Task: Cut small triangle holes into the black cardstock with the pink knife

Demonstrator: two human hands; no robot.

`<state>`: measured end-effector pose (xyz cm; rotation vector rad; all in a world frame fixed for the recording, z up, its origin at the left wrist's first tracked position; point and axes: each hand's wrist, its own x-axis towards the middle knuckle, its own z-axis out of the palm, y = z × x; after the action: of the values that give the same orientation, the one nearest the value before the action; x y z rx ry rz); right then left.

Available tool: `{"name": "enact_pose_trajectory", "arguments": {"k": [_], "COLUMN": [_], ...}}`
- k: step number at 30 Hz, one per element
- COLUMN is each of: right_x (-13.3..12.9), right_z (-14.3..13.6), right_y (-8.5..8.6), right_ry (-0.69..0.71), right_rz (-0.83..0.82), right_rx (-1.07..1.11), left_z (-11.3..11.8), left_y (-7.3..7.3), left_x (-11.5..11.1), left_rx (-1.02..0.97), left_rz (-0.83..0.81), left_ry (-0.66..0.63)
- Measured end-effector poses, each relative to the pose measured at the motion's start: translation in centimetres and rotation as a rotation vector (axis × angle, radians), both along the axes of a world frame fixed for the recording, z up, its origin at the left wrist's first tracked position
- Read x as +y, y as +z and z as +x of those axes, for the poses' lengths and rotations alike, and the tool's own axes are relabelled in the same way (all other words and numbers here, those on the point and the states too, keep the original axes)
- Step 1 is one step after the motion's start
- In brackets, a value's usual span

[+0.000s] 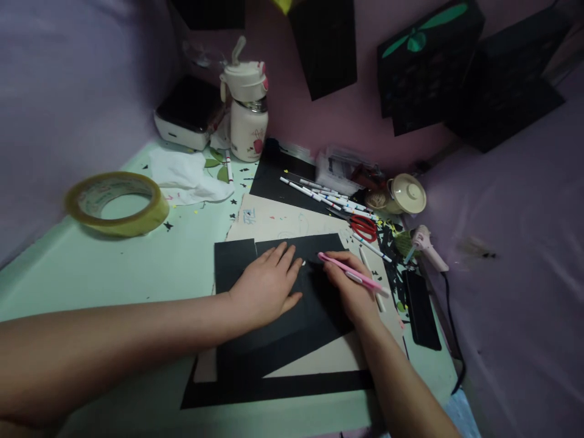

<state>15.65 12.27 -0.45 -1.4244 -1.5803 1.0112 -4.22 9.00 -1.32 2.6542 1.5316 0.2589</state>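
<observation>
A sheet of black paper (292, 331) lies on the table over a larger pale sheet (328, 359). Spread flat across it, my left hand (267, 283) presses on the paper with its fingers apart. My right hand (351, 292) grips a slim pink pen (349, 271), its tip close to the black sheet, right of my left fingertips. A tiny white bit (303, 263) shows by those fingertips. Just beyond my right hand lie red-handled scissors (364, 227) and a white stick-like pen (371, 274).
Several markers (328, 198) are heaped behind the papers. At left stand a tape roll (116, 204) and a crumpled tissue (187, 176). A white bottle (249, 115) is at the back. A glue gun (429, 246), a phone (422, 310) and black scraps line the right side.
</observation>
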Motion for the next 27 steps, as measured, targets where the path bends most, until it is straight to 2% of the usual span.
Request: {"name": "enact_pose_trajectory", "arguments": {"k": [2, 4, 6, 16, 27], "right_x": [1.2, 2.3, 3.1, 3.3, 3.4], "right_z": [1.1, 1.5, 1.4, 0.9, 0.7], "right_y": [0.5, 0.9, 0.9, -0.3, -0.3], "right_ry": [0.127, 0.215, 0.256, 0.259, 0.274], "right_rz": [-0.050, -0.023, -0.005, -0.033, -0.039], "right_rx": [-0.018, -0.065, -0.102, -0.124, -0.150], "left_z": [-0.2, -0.4, -0.5, -0.3, -0.5], "left_y": [-0.1, -0.2, -0.3, -0.7, -0.8], "left_x": [0.4, 0.8, 1.0, 0.9, 0.8], "left_rx": [-0.026, -0.052, -0.074, -0.078, -0.072], "left_rz": [-0.012, -0.026, -0.034, -0.052, -0.045], "left_ry": [-0.020, -0.028, -0.024, -0.010, -0.014]}}
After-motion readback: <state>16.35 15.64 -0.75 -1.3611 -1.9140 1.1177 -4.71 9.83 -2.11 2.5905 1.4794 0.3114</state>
